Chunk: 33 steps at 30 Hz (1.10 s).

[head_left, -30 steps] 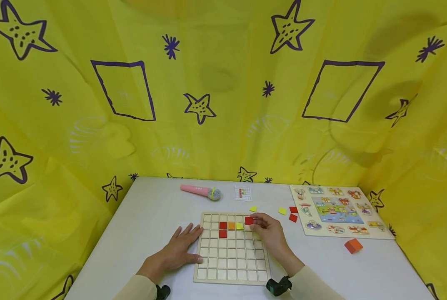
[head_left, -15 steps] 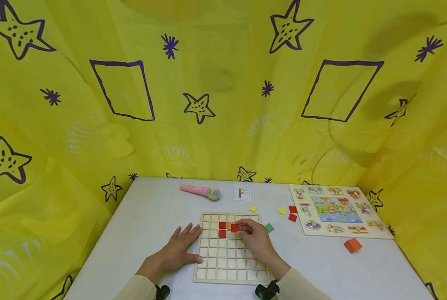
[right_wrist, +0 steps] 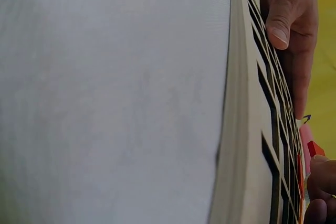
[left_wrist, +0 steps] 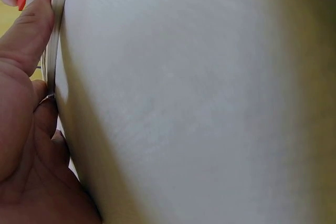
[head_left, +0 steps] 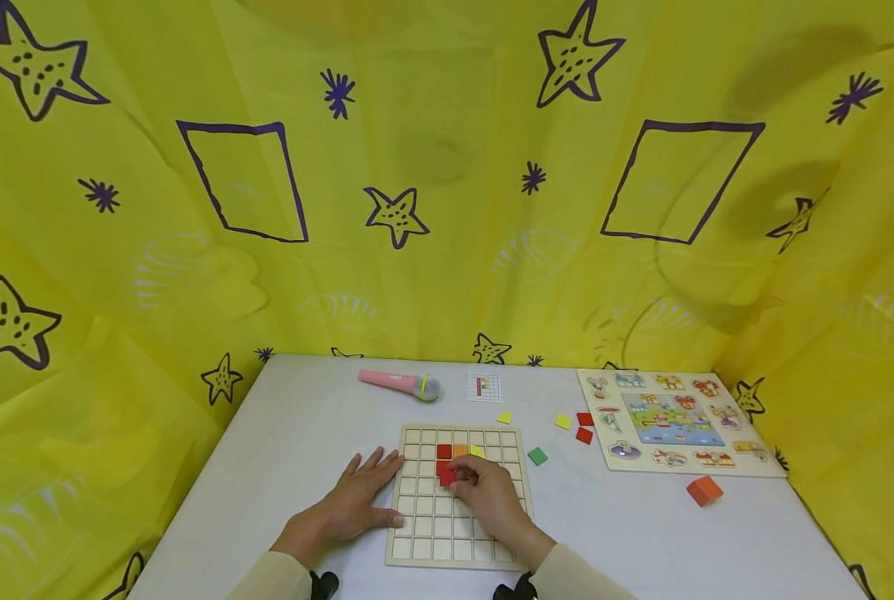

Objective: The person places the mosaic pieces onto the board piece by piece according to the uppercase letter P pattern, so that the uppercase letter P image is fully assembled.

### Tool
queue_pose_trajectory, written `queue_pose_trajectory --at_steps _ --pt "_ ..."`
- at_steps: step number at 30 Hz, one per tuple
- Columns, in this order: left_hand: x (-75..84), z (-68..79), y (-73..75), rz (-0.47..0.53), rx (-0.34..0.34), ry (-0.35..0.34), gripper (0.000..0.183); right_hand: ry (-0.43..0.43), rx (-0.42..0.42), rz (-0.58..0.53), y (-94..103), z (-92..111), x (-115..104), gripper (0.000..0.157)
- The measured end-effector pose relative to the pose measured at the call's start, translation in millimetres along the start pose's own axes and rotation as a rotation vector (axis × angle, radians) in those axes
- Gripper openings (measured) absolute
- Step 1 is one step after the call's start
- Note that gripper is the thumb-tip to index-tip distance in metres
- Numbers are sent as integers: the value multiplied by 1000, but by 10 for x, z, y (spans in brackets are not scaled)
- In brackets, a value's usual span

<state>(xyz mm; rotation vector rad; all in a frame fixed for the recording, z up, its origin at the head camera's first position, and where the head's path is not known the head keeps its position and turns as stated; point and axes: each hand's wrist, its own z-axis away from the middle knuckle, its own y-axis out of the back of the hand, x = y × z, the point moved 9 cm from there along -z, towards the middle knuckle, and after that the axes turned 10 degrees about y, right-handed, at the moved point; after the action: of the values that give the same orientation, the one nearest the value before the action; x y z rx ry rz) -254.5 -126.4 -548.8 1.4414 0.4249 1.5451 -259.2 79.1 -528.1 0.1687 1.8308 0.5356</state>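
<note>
A wooden grid board (head_left: 444,527) lies on the table. In its upper part sit a red tile (head_left: 444,451), an orange tile (head_left: 460,451) and a yellow tile (head_left: 477,452), with another red tile below the first. My right hand (head_left: 494,498) pinches a red square tile (head_left: 447,479) over the cell under that lower red tile; the held tile also shows in the right wrist view (right_wrist: 315,149). My left hand (head_left: 354,502) rests with fingers spread at the board's left edge, its thumb touching the frame.
Beyond the board are a pink toy microphone (head_left: 402,382) and a small pattern card (head_left: 484,387). Loose tiles lie to the right: green (head_left: 537,456), yellow (head_left: 562,422) and red (head_left: 584,435). A picture puzzle (head_left: 675,425) and an orange block (head_left: 705,491) stand farther right.
My right hand has carried the red tile leftward and down across the board, from the upper right cells to below the red tiles. The green tile has come into view. My left hand stays put.
</note>
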Motion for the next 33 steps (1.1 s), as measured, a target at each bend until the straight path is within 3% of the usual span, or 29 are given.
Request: queue_pose_trajectory --at_steps 14,33 --pt "11 8 8 3 11 -6 99 47 -32 192 -91 -9 -33 20" --pt "17 9 18 -4 21 -10 98 54 -48 235 -94 -9 -66 21"
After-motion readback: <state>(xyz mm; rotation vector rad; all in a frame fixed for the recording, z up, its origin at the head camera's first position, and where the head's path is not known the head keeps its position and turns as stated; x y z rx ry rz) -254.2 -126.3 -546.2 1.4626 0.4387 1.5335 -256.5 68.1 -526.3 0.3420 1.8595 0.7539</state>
